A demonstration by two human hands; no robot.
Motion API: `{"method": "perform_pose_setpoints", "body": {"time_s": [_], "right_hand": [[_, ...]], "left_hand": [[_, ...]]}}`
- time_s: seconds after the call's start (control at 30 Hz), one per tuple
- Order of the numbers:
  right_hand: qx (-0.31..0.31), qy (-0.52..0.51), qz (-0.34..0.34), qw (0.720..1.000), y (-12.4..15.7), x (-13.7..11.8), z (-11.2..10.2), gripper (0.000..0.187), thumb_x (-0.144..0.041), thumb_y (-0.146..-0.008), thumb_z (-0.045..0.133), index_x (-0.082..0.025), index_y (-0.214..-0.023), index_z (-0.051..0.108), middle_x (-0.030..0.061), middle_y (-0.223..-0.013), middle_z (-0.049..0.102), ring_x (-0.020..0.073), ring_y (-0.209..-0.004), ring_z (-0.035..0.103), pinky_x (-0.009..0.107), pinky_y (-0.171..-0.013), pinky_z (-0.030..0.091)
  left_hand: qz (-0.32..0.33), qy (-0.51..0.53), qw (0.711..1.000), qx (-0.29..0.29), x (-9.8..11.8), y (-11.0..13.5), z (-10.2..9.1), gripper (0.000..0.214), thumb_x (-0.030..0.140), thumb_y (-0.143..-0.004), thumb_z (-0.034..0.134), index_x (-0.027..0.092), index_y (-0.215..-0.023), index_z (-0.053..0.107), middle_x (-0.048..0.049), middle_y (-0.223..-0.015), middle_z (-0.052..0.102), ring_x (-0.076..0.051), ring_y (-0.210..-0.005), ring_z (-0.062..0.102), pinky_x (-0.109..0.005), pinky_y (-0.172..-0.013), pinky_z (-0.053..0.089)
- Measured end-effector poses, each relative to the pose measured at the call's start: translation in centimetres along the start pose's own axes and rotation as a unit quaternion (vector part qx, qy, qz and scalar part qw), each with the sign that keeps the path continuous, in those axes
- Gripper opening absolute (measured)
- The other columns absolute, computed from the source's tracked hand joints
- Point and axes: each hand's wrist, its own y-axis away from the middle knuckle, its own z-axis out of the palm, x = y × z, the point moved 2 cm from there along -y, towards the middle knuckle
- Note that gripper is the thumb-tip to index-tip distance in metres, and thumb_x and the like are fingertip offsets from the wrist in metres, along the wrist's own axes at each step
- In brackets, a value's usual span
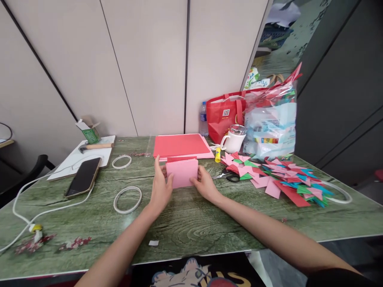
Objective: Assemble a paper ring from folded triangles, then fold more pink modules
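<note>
While it is being stood on the green surface [191, 223], a folded pink sheet [182, 172] is being gripped at its side edges, fingers of the left hand [160, 187] and right hand [206, 184] clamped on it; a QR code is being shown on the red bag [224, 115]

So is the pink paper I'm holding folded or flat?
Folded, it seems: the pink paper held by left hand and right hand shows a second, darker edge along its top.

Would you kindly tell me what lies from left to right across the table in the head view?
phone → nearer tape ring → left hand → pink paper → right hand → scissors → folded paper pile
</note>
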Motion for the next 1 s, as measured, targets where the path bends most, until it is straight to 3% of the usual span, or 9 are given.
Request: {"method": "perform_pose_setpoints", "body": {"time_s": [0.1,0.17,0.3,0.4,0.53,0.7,0.83,1.0], "right_hand": [[0.005,-0.021,0.015,1.000,0.3,0.3,0.5,0.043,-0.012,-0.066,0.056,-0.018,-0.107,0.042,0.0085,-0.107,0.058,0.0189,-0.097,0.057,0.038,-0.088,0.044],[-0.004,-0.052,0.004,0.999,0.6,-0.3,1.0,0.044,-0.013,-0.068,0.056,-0.018,-0.108,0.039,0.0093,-0.111,0.056,0.0180,-0.101,0.056,0.037,-0.090,0.043],[0.002,-0.086,-0.059,0.995,1.4,-2.3,1.3,0.052,-0.017,-0.073,0.056,-0.018,-0.119,0.032,0.0122,-0.122,0.049,0.0177,-0.110,0.051,0.035,-0.095,0.040],[0.039,-0.043,-0.108,0.992,1.7,-3.9,1.0,0.060,-0.022,-0.078,0.053,-0.019,-0.130,0.024,0.0127,-0.125,0.045,0.0186,-0.112,0.048,0.035,-0.096,0.039],[0.076,0.064,-0.174,0.980,2.0,-5.4,1.0,0.044,-0.027,-0.084,0.048,-0.021,-0.126,0.037,0.0095,-0.123,0.045,0.0202,-0.117,0.041,0.039,-0.102,0.031],[0.088,0.102,-0.172,0.976,2.5,-5.3,1.5,0.029,-0.028,-0.088,0.040,-0.019,-0.115,0.044,0.0099,-0.110,0.049,0.0207,-0.108,0.045,0.040,-0.096,0.037],[0.101,0.101,-0.174,0.974,2.9,-5.2,1.8,0.029,-0.028,-0.087,0.041,-0.018,-0.114,0.043,0.0105,-0.110,0.047,0.0210,-0.107,0.045,0.040,-0.095,0.037],[0.066,0.129,-0.192,0.971,2.6,-4.8,1.5,0.029,-0.025,-0.087,0.040,-0.021,-0.115,0.046,0.0100,-0.111,0.048,0.0215,-0.108,0.045,0.040,-0.096,0.037]], "left_hand": [[0.011,0.000,1.000,-0.026,0.2,0.4,0.3,0.066,0.021,-0.080,0.052,0.024,-0.137,0.021,-0.0117,-0.116,0.048,-0.021,-0.097,0.053,-0.040,-0.087,0.042],[0.018,-0.029,0.999,-0.012,0.6,0.6,0.0,0.065,0.024,-0.079,0.054,0.026,-0.137,0.024,-0.0113,-0.115,0.047,-0.023,-0.100,0.050,-0.043,-0.089,0.040],[0.030,-0.074,0.997,-0.001,1.3,0.9,-0.2,0.065,0.026,-0.079,0.056,0.027,-0.136,0.026,-0.0111,-0.112,0.045,-0.024,-0.101,0.046,-0.044,-0.091,0.037],[0.029,-0.090,0.996,-0.006,1.4,1.1,0.2,0.059,0.025,-0.078,0.058,0.025,-0.131,0.035,-0.0095,-0.106,0.044,-0.024,-0.100,0.046,-0.044,-0.091,0.037],[0.038,-0.101,0.994,0.011,1.5,1.4,0.6,0.052,0.020,-0.076,0.058,0.021,-0.125,0.040,-0.0092,-0.104,0.043,-0.024,-0.102,0.046,-0.044,-0.092,0.037],[0.061,-0.113,0.991,0.047,1.5,1.9,0.5,0.047,0.020,-0.077,0.056,0.018,-0.120,0.039,-0.0114,-0.110,0.042,-0.025,-0.108,0.042,-0.045,-0.093,0.036],[0.050,-0.098,0.994,0.013,1.4,2.2,1.0,0.050,0.019,-0.081,0.050,0.020,-0.128,0.032,-0.0121,-0.113,0.040,-0.025,-0.109,0.043,-0.045,-0.093,0.036],[0.035,-0.102,0.994,-0.003,1.0,2.4,1.0,0.042,0.022,-0.084,0.046,0.021,-0.125,0.038,-0.0107,-0.108,0.041,-0.024,-0.101,0.047,-0.044,-0.090,0.039]]}}
